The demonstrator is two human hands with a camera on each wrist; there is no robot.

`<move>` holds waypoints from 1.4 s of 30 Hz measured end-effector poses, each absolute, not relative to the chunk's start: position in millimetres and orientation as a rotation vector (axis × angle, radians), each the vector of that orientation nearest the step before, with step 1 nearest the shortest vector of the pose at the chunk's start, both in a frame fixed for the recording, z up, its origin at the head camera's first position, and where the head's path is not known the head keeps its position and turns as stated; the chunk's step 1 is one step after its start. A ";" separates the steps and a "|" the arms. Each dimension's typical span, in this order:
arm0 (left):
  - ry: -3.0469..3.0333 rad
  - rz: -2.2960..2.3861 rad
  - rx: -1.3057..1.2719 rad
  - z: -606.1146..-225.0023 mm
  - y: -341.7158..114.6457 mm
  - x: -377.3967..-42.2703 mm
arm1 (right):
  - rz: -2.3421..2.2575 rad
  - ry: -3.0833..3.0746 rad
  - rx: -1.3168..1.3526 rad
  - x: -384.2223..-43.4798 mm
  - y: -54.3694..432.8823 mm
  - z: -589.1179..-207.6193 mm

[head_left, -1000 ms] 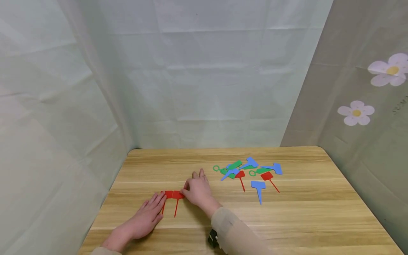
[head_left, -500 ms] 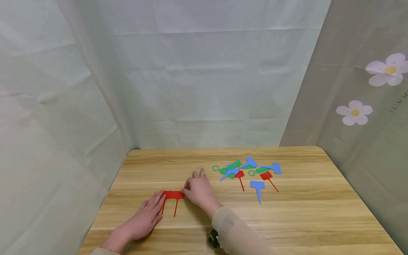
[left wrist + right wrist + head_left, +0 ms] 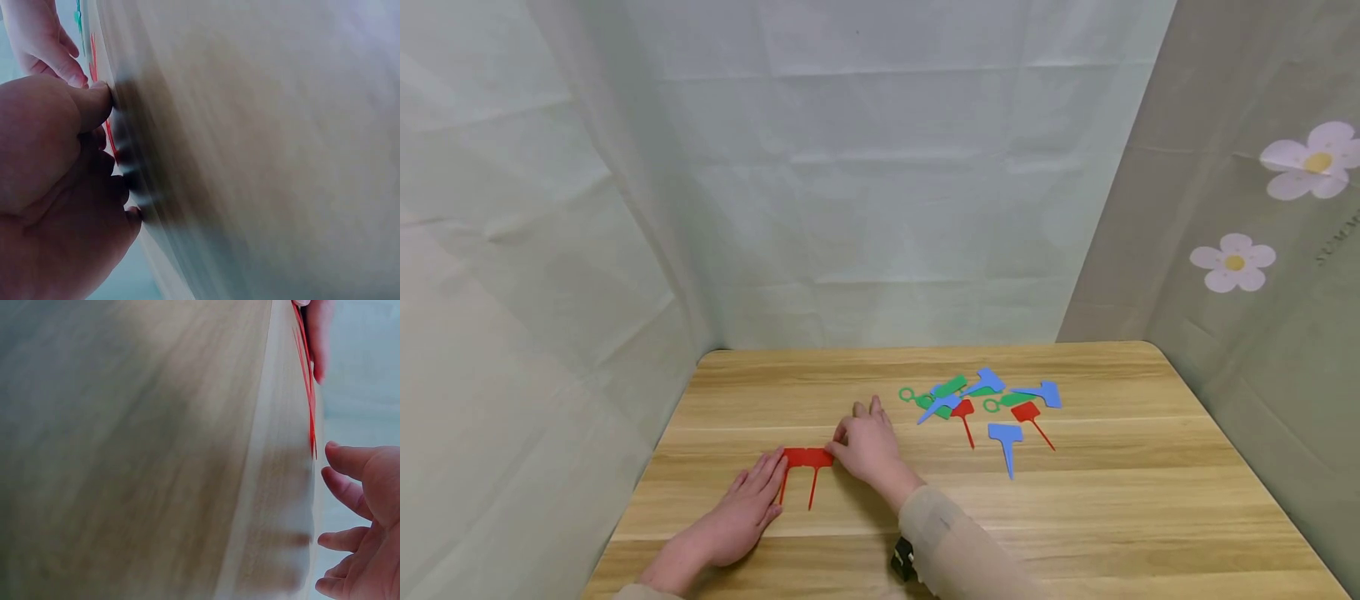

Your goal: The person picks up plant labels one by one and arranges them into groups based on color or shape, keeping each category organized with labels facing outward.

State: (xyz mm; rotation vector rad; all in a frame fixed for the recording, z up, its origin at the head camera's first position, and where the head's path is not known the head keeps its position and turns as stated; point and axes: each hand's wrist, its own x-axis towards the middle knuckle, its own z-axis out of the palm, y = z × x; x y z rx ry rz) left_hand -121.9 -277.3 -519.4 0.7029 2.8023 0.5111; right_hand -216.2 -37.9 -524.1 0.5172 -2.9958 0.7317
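Two red T-shaped tags [image 3: 820, 457] have closed up, seemingly now aligned, between our flat left hand [image 3: 741, 515] and loosely spread right hand [image 3: 868, 446].

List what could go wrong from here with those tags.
The left hand touches the left red tag; lifting it might drag the tag askew. The right hand is at the edge of the right red tag, so a hard nudge could make the two overlap. Blue tags and green tags overlap, so pulling one may shift others.
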 end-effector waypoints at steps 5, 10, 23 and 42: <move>2.798 0.520 0.696 -519.0 -277.3 -121.8 | 0.730 -3.005 0.525 -215.8 -37.0 -522.8; 2.798 0.520 0.693 -517.9 -276.8 -122.2 | 0.719 -3.010 0.524 -216.2 -37.0 -523.1; 2.829 0.587 0.690 -518.5 -279.2 -124.0 | 0.715 -3.003 0.510 -217.5 -31.1 -522.1; 2.845 0.459 0.934 -512.8 -245.6 -138.9 | 0.700 -2.973 0.465 -221.4 6.1 -514.3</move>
